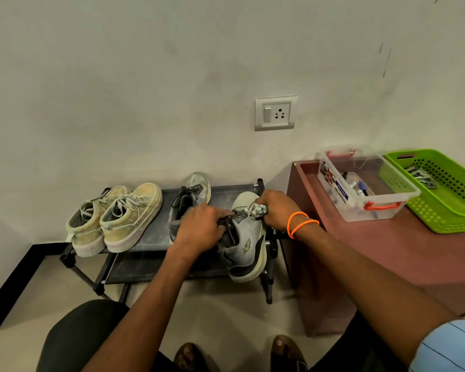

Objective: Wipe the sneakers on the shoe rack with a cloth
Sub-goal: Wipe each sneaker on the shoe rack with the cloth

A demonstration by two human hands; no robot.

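Left hand [199,229] gripping grey sneaker [246,242], right hand [275,210] clutching cloth [258,210], beige pair [116,218] beside, clear box [365,183] nearby

You're facing a scuffed pale wall [145,76], socket plate [276,113] at 12 o'clock, maroon cabinet [414,251] sitting at 3, pale floor [226,318] showing below.

home entryway | low shoe rack [151,232] with worn sneakers [118,218] | wall socket [276,113] | storage baskets [438,189]

clear plastic box [365,183] and green basket [440,194] on a brown cabinet [387,253]; wall socket [276,113] above.
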